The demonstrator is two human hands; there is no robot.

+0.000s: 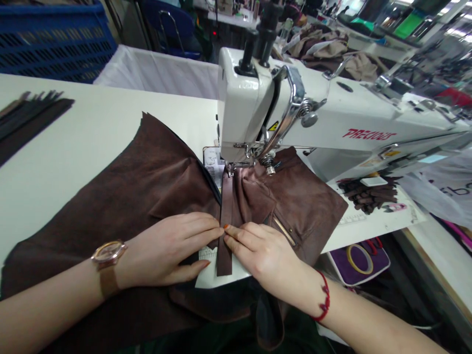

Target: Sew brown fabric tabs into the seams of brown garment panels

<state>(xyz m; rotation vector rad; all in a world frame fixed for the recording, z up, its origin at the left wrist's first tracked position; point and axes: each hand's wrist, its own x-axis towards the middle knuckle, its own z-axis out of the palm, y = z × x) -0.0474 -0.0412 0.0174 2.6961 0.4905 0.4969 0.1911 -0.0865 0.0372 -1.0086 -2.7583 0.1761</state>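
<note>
A dark brown leather garment piece (121, 182) lies spread on the sewing table to the left of the needle. A narrow brown leather strip (225, 263) runs along its edge and up beneath the presser foot (231, 169) of the white sewing machine (332, 113). My left hand (173, 248) rests flat on the leather, fingers stretched to the strip and thumb apart. Closed at the fingertips, my right hand (263, 253) presses on the strip from the other side. Beside it is a second brown leather part with a brass zipper (283, 230).
Dark strips (33, 118) lie on the table at far left. A bundle of brown pieces (370, 194) and pink-handled snips (394, 207) sit right of the machine. Below, an open drawer holds a tape roll (359, 259). A blue crate (55, 42) stands behind.
</note>
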